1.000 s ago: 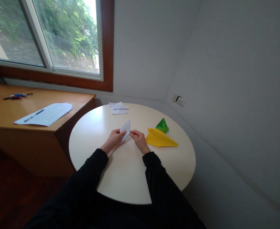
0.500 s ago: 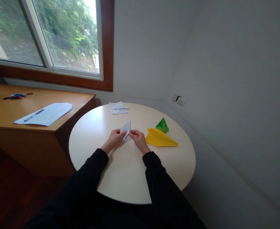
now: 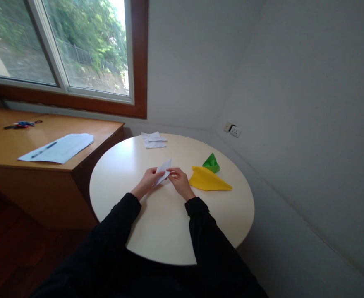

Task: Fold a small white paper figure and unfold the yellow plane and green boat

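Observation:
Between my hands, above the round table (image 3: 166,244), is a small folded sheet of white paper (image 3: 164,166) with a pointed top. My left hand (image 3: 147,181) grips its left side, thumb laid on the front face. The fingers of my right hand (image 3: 178,181) pinch the paper's right edge. To the right of that hand lies a folded yellow paper plane (image 3: 209,179). Just behind it sits a folded green paper piece (image 3: 212,163), its shape partly standing up.
Several white paper scraps (image 3: 153,140) lie at the table's far edge. On the wooden desk (image 3: 101,132) to the left are white sheets (image 3: 67,148) with a black pen (image 3: 44,150), and scissors (image 3: 25,123) farther back. A wall socket (image 3: 235,131) is at the right.
The white paper has tilted, and its right edge now opens out as a flap toward my right fingers. My right hand has shifted slightly up and left.

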Available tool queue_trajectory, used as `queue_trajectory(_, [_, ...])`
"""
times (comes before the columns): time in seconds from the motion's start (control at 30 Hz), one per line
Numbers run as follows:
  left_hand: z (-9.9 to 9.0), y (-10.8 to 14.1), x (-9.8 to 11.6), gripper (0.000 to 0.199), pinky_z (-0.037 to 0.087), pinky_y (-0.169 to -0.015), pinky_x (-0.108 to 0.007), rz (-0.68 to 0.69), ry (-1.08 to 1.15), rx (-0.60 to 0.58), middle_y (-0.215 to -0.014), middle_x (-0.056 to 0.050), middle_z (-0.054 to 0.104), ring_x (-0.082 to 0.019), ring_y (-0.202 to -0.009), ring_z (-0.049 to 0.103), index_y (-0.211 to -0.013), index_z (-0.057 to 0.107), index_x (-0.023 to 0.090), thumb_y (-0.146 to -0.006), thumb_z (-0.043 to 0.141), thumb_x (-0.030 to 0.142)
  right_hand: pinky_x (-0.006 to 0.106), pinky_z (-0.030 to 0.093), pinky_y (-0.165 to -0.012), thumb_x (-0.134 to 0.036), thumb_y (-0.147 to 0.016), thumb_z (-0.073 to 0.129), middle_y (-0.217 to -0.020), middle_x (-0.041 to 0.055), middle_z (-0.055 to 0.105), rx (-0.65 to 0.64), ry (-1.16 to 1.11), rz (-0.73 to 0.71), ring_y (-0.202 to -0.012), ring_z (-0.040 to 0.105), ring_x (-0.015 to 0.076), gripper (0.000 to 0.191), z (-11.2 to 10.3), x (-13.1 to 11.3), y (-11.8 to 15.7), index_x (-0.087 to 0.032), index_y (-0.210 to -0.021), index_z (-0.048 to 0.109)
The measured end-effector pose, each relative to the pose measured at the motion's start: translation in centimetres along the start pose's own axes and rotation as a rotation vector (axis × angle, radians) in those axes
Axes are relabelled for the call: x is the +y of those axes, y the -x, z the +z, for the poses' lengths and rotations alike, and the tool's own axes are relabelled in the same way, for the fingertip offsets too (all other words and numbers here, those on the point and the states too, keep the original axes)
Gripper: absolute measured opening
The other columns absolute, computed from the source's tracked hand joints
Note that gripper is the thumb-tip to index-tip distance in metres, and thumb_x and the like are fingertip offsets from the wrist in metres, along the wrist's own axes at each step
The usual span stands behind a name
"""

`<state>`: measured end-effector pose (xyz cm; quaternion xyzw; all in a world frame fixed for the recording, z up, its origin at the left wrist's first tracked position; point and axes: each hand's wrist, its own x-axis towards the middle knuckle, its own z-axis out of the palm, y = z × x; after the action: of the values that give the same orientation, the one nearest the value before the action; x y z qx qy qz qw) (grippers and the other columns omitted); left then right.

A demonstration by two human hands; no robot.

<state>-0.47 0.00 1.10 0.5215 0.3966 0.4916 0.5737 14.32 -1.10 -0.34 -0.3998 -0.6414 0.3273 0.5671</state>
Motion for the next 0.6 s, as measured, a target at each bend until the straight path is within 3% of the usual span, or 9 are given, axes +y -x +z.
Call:
queue_trajectory(0.17, [0.0, 0.2, 0.5, 0.019, 0.046, -0.060, -0.028, -0.056, 0.012, -0.015, -0.063, -0.004, 0.063, -0.015, -0.059, 0.059, -0.071, 0.061, 0.012, -0.061, 0.069, 0.026, 0.033, 0.052, -0.076, -0.028, -0.069, 0.061, -0.089, 0.0041, 0.065, -0.042, -0.035, 0.068, -0.077, 0.065, 0.0167, 0.016, -0.1, -0.4, 0.2, -0.018, -0.082, 0.063])
queue_trajectory(0.27, [0.0, 0.2, 0.8, 0.035, 0.050, -0.063, -0.031, -0.084, 0.096, 0.015, -0.073, -0.006, 0.064, -0.016, -0.063, 0.061, -0.098, 0.059, 0.012, -0.066, 0.066, 0.025, 0.033, 0.053, -0.073, -0.031, -0.068, 0.061, -0.084, 0.0029, 0.067, -0.044, -0.057, 0.122, -0.072, 0.066, 0.0172, 0.017, -0.1, -0.5, 0.2, -0.019, -0.081, 0.062])
queue_trajectory(0.37, [-0.2, 0.3, 1.0, 0.055, 0.053, -0.067, -0.036, -0.100, 0.199, 0.054, -0.083, -0.005, 0.062, -0.017, -0.070, 0.062, -0.124, 0.043, 0.017, -0.074, 0.062, 0.030, 0.033, 0.054, -0.074, -0.033, -0.067, 0.063, -0.083, 0.0026, 0.067, 0.015, -0.054, 0.125, -0.073, 0.066, 0.0169, 0.019, -0.1, -0.1, -0.1, -0.018, -0.079, 0.062])
queue_trajectory(0.47, [-0.3, 0.3, 1.1, 0.055, 0.053, -0.071, -0.038, -0.086, 0.252, 0.026, -0.091, -0.006, 0.059, -0.018, -0.077, 0.062, -0.125, 0.041, 0.020, -0.076, 0.060, 0.034, 0.034, 0.053, -0.076, -0.034, -0.067, 0.063, -0.083, 0.0032, 0.067, 0.079, -0.059, 0.122, -0.075, 0.065, 0.0171, 0.020, -0.1, 0.4, -0.3, -0.017, -0.077, 0.062])
queue_trajectory(0.6, [-0.4, 0.3, 1.1, 0.051, 0.050, -0.080, -0.037, -0.034, 0.291, -0.119, -0.094, -0.005, 0.059, -0.017, -0.082, 0.062, -0.121, 0.046, 0.022, -0.075, 0.062, 0.036, 0.035, 0.053, -0.079, -0.035, -0.067, 0.062, -0.083, 0.0051, 0.067, 0.177, -0.071, 0.097, -0.079, 0.065, 0.0187, 0.021, -0.2, 0.9, -0.5, -0.017, -0.079, 0.061])
